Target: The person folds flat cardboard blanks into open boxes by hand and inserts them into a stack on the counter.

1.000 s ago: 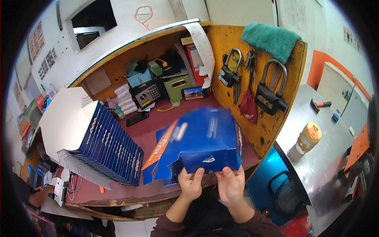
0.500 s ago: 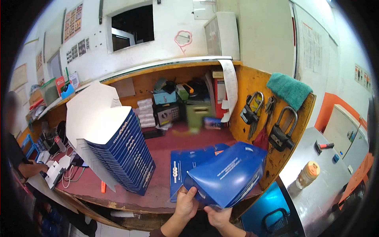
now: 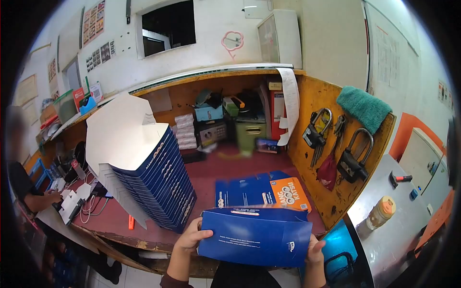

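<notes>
A blue cardboard box (image 3: 254, 240) with small white print is between my two hands, its broad side facing me. My left hand (image 3: 190, 236) grips its left end, thumb on the front. At the right end, my right hand (image 3: 315, 250) holds it with the thumb up; its other fingers are hidden behind the box. Beyond it, flat blue-and-orange cardboard (image 3: 290, 193) lies on the dark red desk (image 3: 206, 175). Left of my hands stands a tall, leaning stack of nested blue boxes (image 3: 161, 182) with white insides and open flaps.
Padlocks (image 3: 353, 163) and a green towel (image 3: 365, 108) hang on the wooden side panel. A metal table (image 3: 384, 177) on the right holds a bottle (image 3: 381, 212) and a hammer (image 3: 399, 178). An orange cutter (image 3: 131, 222) lies near the stack. Another person (image 3: 24, 187) is at far left.
The box in my hands has turned from a slant to level, and moved lower and left. My hands have spread to its two ends. The orange-printed cardboard behind is more exposed.
</notes>
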Available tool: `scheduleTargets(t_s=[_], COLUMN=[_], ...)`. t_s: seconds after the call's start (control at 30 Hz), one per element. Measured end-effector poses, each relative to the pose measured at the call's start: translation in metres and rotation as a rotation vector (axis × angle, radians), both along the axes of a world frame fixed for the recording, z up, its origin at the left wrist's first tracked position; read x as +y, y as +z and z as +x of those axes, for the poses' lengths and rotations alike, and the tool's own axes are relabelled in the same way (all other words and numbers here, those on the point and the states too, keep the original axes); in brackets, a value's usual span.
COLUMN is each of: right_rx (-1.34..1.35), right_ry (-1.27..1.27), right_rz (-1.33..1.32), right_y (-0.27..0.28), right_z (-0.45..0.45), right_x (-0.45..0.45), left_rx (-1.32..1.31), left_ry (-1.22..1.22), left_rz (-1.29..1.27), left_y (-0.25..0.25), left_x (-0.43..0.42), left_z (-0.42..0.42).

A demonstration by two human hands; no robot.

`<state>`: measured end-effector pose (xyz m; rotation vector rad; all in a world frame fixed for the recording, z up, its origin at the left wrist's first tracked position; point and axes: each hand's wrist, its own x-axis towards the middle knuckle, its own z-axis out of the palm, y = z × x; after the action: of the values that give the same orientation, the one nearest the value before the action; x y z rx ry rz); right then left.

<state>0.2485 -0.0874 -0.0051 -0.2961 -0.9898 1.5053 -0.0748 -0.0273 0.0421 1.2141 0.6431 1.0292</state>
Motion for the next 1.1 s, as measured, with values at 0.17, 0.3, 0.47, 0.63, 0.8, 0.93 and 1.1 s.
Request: scheduleTargets(t_s=[0.17,0.3,0.47,0.63,0.8,0.93,1.1], right_rx=[-0.046,-0.068,0.074,-0.06,0.094,0.344,0.199], right_ry=[-0.25,-0.365,-0.628,-0.739,-0.636,-0.134,-0.238], right_rz=[-0.186,0.014,0.161,0.14,-0.087,-0.436,-0.197], right_y=[0.02,0.014,0.04,0.055,0.067,0.082,0.061], right_z=[-0.023,-0.058,-0.089,-0.098,-0.1,-0.05,-0.05], right_x=[0.005,0.01,0.014,0.019,0.022,0.02,0.024], left_rx=[-0.588,0.007,-1.352,-0.484,-0.317,-0.129,-0.002], left_ry=[-0.161,-0.267,-1.047,0.196,0.431,0.441,0.524], left_rz=[-0.015,0.197,-0.081,0.025,0.399,0.404,0.438], left_y=[-0.029,-0.049,-0.026,-0.021,0.016,0.014,0.006], left_x=[0.0,-0.024,-0.02,-0.029,-0.017,0.001,0.003], left_z=[0.005,0.038,0.105,0.118,0.107,0.073,0.071])
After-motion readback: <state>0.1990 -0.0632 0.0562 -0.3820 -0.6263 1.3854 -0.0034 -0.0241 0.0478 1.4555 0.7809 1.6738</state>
